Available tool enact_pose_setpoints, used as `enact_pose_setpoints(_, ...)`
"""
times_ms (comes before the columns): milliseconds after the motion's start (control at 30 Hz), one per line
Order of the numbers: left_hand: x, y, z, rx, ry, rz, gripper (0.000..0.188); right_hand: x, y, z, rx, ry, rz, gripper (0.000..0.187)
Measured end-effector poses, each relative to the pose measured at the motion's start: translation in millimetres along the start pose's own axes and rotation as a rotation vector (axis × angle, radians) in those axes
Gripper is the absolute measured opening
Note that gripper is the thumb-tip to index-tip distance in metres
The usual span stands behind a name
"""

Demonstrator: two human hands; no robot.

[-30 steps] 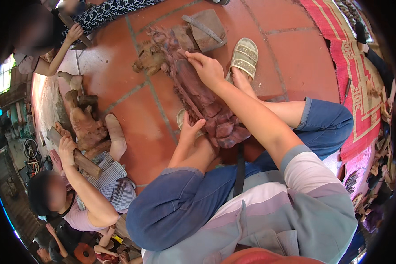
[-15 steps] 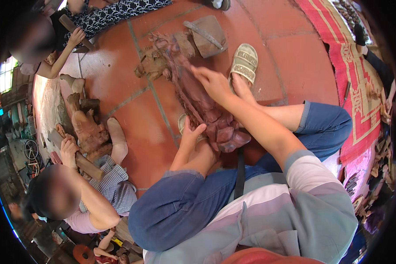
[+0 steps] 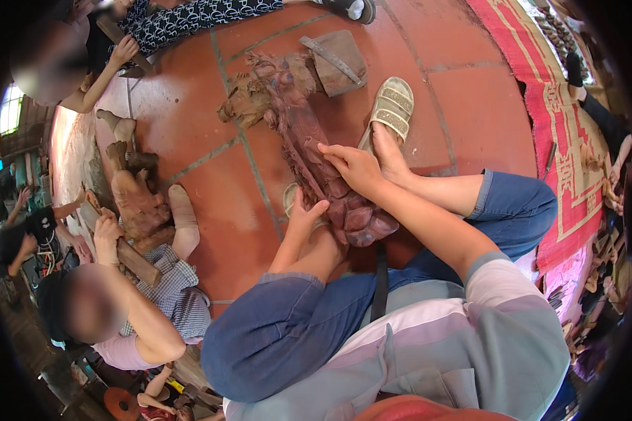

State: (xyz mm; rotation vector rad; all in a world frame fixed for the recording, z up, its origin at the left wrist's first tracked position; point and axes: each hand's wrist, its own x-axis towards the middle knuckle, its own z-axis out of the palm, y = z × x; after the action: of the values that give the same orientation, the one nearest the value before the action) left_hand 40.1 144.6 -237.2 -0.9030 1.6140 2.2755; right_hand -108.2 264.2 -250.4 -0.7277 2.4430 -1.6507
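Observation:
A reddish-brown wood carving [image 3: 300, 121] leans away from me between my legs, its rounded, rock-like base [image 3: 364, 219] nearest my body. My left hand [image 3: 303, 219] grips the left side of that base, thumb raised and apart, with its other fingers partly hidden behind the wood. Midway along the figure, my right hand [image 3: 354, 172] presses its fingertips on the smooth surface. Those fingers lie close together, and whatever may be under them is hidden. The carving's far end rests by a rough piece of wood [image 3: 242, 98].
A wooden block [image 3: 344, 59] with a flat bar [image 3: 328, 57] on it lies beyond the carving. On the left, a co-worker holds a wooden mallet [image 3: 139, 263] near another carving [image 3: 139, 200]. A red patterned mat [image 3: 541, 140] covers the right side. My sandal [image 3: 393, 109] flanks the work.
My right hand has slid nearer along the carving, toward its base. My left hand keeps its hold. At the far left, another person's arms and dark clothing have come into view.

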Motion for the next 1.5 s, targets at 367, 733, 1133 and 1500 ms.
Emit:
enact_pose_setpoints(367,5.0,-0.2,-7.0,0.075,-0.02,0.013,0.101,18.0,-9.4,-9.7,-0.017,-0.046,0.05,0.022)
enact_pose_setpoints(733,-2.8,40.3,4.9,0.142,0.25,0.071,0.085,84.1,-15.3,-22.0,0.145,0.156,0.234,0.028)
enact_pose_setpoints(1133,73.8,106.1,13.3,1.867,0.327,0.892,0.057,-16.6,17.7,-102.5,1.216,-0.096,0.67,0.031)
enact_pose_setpoints(1500,34.2,80.9,-3.9,1.735,-0.267,0.767,0.049,-21.5,15.2,-77.8,0.921,-0.07,0.567,0.032)
